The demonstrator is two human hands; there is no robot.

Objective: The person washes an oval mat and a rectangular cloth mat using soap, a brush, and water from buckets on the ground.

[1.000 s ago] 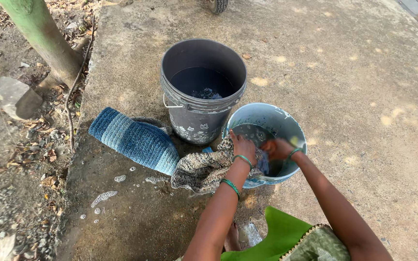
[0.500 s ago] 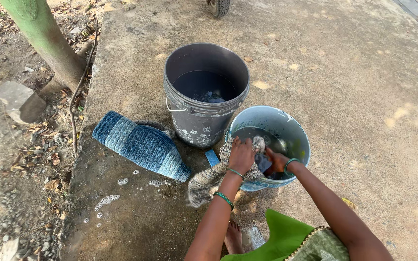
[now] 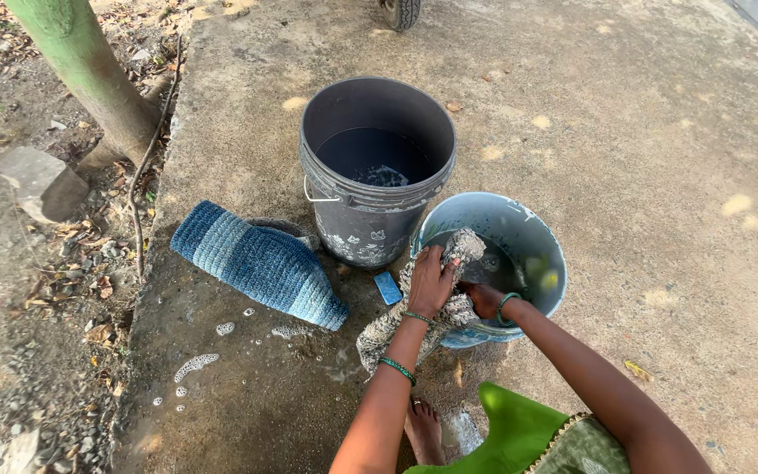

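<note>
A wet grey speckled mat hangs over the near rim of a light blue bucket, one end in the water, the other trailing on the concrete. My left hand grips the bunched mat at the rim. My right hand holds the same mat just inside the bucket. Both wrists wear green bangles. A small blue soap bar lies on the ground to the left of my left hand.
A tall dark grey bucket with water stands behind the blue one. A blue striped woven mat lies to the left, with soap foam on the wet concrete. A tree trunk and stone are far left. My bare foot is below.
The grey mat has been gathered from spread on the ground into a bunch and pulled up onto the blue bucket's rim. Both hands shifted with it. The soap bar is uncovered.
</note>
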